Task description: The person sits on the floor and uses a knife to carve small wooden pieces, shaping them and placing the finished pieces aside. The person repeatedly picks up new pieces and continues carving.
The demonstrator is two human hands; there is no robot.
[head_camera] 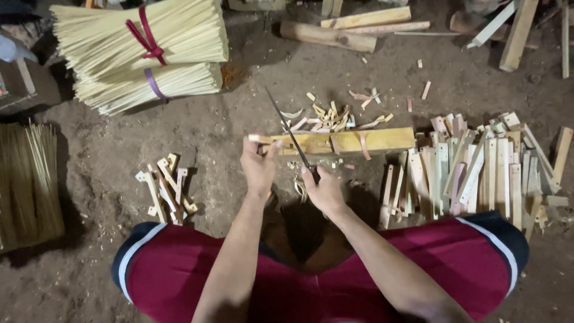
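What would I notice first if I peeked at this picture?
Probably the long dark knife in the right hand, slanting over a wooden block in the middle. The left hand pinches a small pale strip beside it. Big tied bundles of thin sticks sit upper left.

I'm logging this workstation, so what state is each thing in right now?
Left hand: gripping a small pale bamboo piece on the yellowish wooden block.
Right hand: closed on the handle of a long dark knife, blade angled up-left.
Thin pale stick bundles: tied, stacked.
Flat bamboo slats: loose pile.
Shavings: scattered behind the block.
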